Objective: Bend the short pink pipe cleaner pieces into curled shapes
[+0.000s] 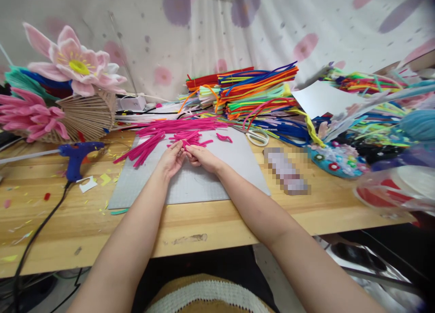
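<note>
Both hands meet over a grey cutting mat (210, 181), fingertips close together. My left hand (173, 159) is closed in a pinch on a magenta pipe cleaner (184, 143), most of which the fingers hide. On the same piece, my right hand (203, 158) pinches from the other side. Just beyond the fingers lie several magenta pipe cleaners (146, 149), some long, some in shorter lengths. A small bent magenta piece (224, 138) rests apart from them on the mat, to the right of my hands.
A blue glue gun (77, 156) with its cord stands left of the mat. White-handled scissors (257, 138) lie at the back right, near bundles of coloured pipe cleaners (258, 90). Pink fuzzy flowers (76, 63) stand at the left. A blurred-out flat object (286, 171) and a plastic cup (394, 190) are at the right.
</note>
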Demonstrator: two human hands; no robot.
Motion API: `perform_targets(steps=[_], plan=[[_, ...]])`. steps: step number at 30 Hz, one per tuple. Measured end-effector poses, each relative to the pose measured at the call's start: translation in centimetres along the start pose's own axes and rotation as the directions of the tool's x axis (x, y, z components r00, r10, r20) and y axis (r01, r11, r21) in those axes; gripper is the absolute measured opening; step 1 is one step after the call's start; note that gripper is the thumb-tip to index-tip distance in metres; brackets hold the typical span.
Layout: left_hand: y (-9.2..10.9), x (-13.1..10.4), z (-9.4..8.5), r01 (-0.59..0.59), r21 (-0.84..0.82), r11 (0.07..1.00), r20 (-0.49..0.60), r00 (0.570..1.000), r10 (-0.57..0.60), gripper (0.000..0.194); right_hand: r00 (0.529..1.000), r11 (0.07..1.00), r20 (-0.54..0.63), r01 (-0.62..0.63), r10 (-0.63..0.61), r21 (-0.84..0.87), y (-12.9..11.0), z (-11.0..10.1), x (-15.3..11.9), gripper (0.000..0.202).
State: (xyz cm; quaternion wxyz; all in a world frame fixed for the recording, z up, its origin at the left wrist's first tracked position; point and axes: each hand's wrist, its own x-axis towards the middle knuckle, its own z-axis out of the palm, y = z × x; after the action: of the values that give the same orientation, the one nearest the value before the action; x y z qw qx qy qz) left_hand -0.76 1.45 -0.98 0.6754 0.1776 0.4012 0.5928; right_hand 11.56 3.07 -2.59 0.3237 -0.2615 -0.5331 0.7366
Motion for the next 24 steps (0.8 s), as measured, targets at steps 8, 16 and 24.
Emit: perform_targets(steps=[8, 16, 24], plan=[[-0.14, 0.25, -0.03, -0.013, 0.006, 1.000, -0.022, 1.000, 0.013, 0.015, 0.999, 1.000, 0.036, -0.010, 0.009, 0.025, -0.06, 0.00, -0.12, 0.034], [0.20, 0.16, -0.40, 0.085, -0.036, 0.996, 0.000, 0.996, -0.085, 0.021, 0.998, 1.000, 0.069, 0.012, -0.014, 0.023, -0.03, 0.33, -0.35, 0.039], [0.01, 0.02, -0.23, -0.004, 0.040, 0.999, -0.024, 1.000, 0.005, 0.015, 1.000, 0.995, -0.017, 0.024, -0.026, -0.092, 0.05, 0.06, -0.20, 0.029]])
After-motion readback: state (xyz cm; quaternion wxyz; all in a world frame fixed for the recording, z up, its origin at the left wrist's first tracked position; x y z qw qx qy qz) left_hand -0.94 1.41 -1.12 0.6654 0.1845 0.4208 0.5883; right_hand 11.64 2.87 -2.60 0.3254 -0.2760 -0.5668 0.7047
